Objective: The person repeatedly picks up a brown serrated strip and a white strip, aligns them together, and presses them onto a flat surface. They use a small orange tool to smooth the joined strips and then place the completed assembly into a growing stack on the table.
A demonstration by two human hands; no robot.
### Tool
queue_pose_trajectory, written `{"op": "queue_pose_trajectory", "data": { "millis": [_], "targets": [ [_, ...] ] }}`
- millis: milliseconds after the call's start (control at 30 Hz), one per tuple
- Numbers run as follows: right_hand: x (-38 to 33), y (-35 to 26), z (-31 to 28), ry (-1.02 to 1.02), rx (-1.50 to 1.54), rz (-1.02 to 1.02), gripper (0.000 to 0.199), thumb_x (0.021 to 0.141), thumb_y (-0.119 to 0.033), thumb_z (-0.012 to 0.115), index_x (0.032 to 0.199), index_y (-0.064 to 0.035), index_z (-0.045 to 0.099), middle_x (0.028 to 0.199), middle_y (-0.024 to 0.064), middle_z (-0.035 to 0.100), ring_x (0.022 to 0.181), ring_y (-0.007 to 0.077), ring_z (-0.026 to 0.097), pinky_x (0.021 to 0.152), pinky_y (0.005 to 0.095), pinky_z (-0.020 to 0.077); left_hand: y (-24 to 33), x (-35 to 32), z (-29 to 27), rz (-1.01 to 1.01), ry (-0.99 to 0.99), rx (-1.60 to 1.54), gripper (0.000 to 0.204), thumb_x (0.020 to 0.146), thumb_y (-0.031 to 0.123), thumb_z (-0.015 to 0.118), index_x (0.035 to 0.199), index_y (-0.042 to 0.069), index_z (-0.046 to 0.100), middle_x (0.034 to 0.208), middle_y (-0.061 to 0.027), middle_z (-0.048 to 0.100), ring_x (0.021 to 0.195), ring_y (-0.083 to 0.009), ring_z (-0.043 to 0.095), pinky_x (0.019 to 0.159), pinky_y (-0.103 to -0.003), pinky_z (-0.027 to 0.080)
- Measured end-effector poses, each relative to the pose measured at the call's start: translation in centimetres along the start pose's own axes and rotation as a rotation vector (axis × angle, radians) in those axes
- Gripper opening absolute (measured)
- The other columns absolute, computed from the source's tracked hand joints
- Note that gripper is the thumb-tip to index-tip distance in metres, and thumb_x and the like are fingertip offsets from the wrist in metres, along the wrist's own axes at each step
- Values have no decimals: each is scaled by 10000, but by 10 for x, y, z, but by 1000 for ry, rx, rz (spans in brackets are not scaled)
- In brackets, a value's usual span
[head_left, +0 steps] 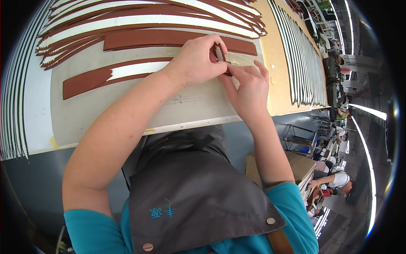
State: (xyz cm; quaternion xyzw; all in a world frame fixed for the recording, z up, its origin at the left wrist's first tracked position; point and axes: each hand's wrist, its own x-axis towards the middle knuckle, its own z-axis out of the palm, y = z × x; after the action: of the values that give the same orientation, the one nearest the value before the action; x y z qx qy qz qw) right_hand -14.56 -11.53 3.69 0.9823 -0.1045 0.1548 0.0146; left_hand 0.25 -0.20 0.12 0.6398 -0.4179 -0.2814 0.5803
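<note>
The left hand point(195, 60) and right hand point(250, 88) have their fingers point(238, 73) pinching the brown strip point(219, 52), curled up over the counter point(120, 108), where light, even pressure should prevent creasing.

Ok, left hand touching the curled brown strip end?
Touching: the head view shows left hand gripping the curled brown strip end between thumb and fingers.

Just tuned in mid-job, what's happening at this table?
The person's left hand grips the curled-up, jagged end of a long flexible brown strip with a white middle; the rest appears to lie flat on the table. The right hand meets that end, its exact grip unclear. Behind lies a flat, plain brown strip, then a pile of brown-and-white strips.
</note>
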Motion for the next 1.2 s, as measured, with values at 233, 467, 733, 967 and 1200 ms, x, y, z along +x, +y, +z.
{"op": "queue_pose_trajectory", "data": {
  "millis": [233, 467, 733, 967, 1200],
  "targets": [
    [-41, 1, 14, 46, 175, 98, 409, 876, -233, 774, 1256, -90, 723, 1274, 94, 720, 1235, 273, 614, 1137, 515, 348, 0, -3, -3, 73, -58, 108, 283, 778, -6, 675, 1048, 36, 603, 1000, -58, 666, 935, -170, 635, 853, -327, 523],
    [-46, 0, 23, 104, 243, 133, 436, 870, -231, 778, 1285, -113, 714, 1302, 77, 711, 1268, 291, 594, 1145, 512, 342, 4, -29, -16, 185, 33, 476, 254, 804, 28, 749, 1051, 45, 691, 1075, -76, 688, 1043, -247, 646, 910, -354, 535],
    [-49, 4, 24, 125, 321, 128, 464, 863, -213, 779, 1305, -99, 697, 1312, 81, 706, 1283, 289, 587, 1144, 511, 343, 3, -42, -19, 157, 102, 530, 279, 793, 47, 807, 1070, 78, 785, 1111, -51, 716, 1079, -235, 636, 919, -340, 532],
    [-51, 7, 23, 130, 355, 125, 467, 858, -201, 777, 1301, -80, 690, 1328, 83, 695, 1280, 298, 580, 1144, 515, 345, 5, -40, -18, 172, 64, 585, 277, 807, 49, 802, 1083, 76, 789, 1114, -49, 718, 1060, -238, 631, 910, -340, 533],
    [-49, 16, 10, 61, 395, 57, 501, 848, -202, 774, 1314, -57, 662, 1436, 89, 611, 1345, 296, 529, 1172, 513, 326, 10, -41, -17, 137, 66, 657, 259, 824, 56, 796, 1081, 85, 794, 1098, -46, 716, 1031, -238, 624, 885, -340, 535]
  ]
}}
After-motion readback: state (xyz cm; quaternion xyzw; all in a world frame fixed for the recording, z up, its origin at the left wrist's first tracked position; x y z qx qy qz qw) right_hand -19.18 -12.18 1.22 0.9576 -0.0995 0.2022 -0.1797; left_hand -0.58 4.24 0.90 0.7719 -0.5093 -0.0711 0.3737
